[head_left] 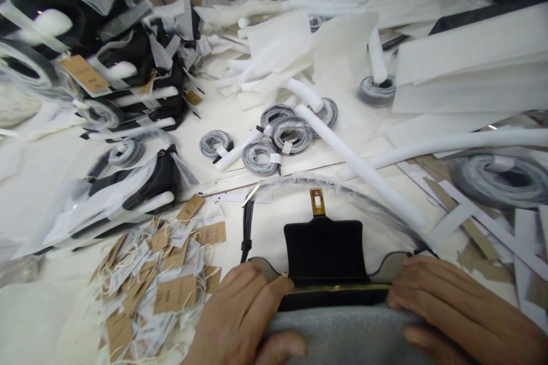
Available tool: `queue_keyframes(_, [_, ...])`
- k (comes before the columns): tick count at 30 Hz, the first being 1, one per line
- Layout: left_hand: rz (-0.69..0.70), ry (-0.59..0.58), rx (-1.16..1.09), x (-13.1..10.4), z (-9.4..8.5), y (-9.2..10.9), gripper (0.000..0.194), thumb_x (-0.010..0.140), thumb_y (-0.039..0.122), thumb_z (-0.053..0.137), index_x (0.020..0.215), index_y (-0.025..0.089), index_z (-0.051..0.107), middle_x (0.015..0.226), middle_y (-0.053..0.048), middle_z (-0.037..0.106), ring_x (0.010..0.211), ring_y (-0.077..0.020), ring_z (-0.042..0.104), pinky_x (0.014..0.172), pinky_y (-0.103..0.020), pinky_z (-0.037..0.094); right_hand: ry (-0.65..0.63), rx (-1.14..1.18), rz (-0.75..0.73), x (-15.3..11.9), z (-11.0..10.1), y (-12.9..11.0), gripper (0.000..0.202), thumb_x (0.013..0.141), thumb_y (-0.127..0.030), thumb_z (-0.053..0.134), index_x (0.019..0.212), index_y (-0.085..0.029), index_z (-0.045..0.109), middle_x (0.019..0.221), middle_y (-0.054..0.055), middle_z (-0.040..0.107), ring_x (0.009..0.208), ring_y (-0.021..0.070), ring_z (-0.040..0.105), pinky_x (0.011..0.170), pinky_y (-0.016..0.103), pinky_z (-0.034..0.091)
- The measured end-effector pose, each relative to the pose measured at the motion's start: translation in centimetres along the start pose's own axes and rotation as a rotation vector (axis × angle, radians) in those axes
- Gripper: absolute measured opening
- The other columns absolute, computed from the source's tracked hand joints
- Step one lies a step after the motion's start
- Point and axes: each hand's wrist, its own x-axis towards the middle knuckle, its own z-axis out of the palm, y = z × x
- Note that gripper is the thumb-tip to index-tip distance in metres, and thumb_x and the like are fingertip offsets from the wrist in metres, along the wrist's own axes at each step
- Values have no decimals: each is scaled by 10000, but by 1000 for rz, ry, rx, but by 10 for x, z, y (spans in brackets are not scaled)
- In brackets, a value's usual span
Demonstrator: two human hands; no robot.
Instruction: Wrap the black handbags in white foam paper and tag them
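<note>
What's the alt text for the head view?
Both hands, left and right, grip a black bag with its flap open and a gold clasp, on a table strewn with tags, coiled straps and foam tubes.

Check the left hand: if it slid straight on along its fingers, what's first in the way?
Likely the open black leather flap of the handbag. The left hand points up and to the right, fingertips already at the bag's gold zipper edge. Depth is unclear, so it might pass over it.
</note>
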Motion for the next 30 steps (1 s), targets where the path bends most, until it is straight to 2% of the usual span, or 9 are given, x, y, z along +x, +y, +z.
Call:
queue_keyframes(3, [13,23,30,4,11,0,270,1028,409,437,1120,191,567,757,-1,656,669,-178,619,605,-306,483,-27,16,55,13,3,-3,275,1014,-348,447,1146,-223,653,1000,36,738,875,213,700,803,323,547])
queue_keyframes(6, [-28,-29,99,9,25,-1,251,1047,360,380,1072,199,571,739,4,647,661,-183,623,619,-323,484,-101,26,45,28,10,-2,315,1041,-276,363,1210,-212,620,853,31,728,700,177,680,619,285,510])
queue_keyframes(9, [-33,-67,217,12,35,-1,288,1058,314,322,927,219,561,678,16,601,611,-190,592,594,-338,446,-129,-14,36,37,19,0,347,1065,-281,307,1244,-205,595,714,4,681,585,167,634,556,291,458])
queue_keyframes(16, [-65,-139,296,14,36,0,227,1036,253,376,867,228,525,671,25,568,610,-205,562,632,-365,414,-150,-30,43,40,22,0,398,1084,-303,269,881,-216,600,656,-9,616,559,165,592,558,309,413])
queue_keyframes(21, [-63,-75,203,8,40,-3,189,1042,269,397,959,216,559,814,13,639,727,-185,609,746,-353,455,-166,14,1,47,19,1,452,1084,-279,261,801,-217,607,745,23,610,699,185,597,660,317,461])
queue_keyframes(25, [-19,9,159,3,42,-4,148,1028,242,461,951,213,583,856,37,656,818,-150,617,1083,-418,367,-115,37,0,47,15,1,393,1075,-280,321,847,-213,633,775,27,631,704,180,596,675,311,481])
queue_keyframes(26, [-13,18,150,2,40,-4,133,1022,238,478,951,210,587,847,36,656,824,-151,616,1099,-430,359,-81,39,4,45,14,0,366,1073,-276,333,884,-211,640,786,24,648,700,174,608,678,304,489])
queue_keyframes(27, [-11,18,137,2,37,-4,122,1018,236,483,964,207,589,833,29,653,816,-156,613,1054,-417,404,-45,41,12,43,12,0,333,1068,-272,348,932,-207,644,811,25,671,713,169,629,690,297,499])
queue_keyframes(30, [-28,-11,12,3,26,-5,165,1030,245,420,1027,204,580,779,4,631,725,-165,589,709,-305,494,24,43,62,36,9,0,247,1047,-242,383,1075,-194,623,929,37,734,801,163,695,738,267,533])
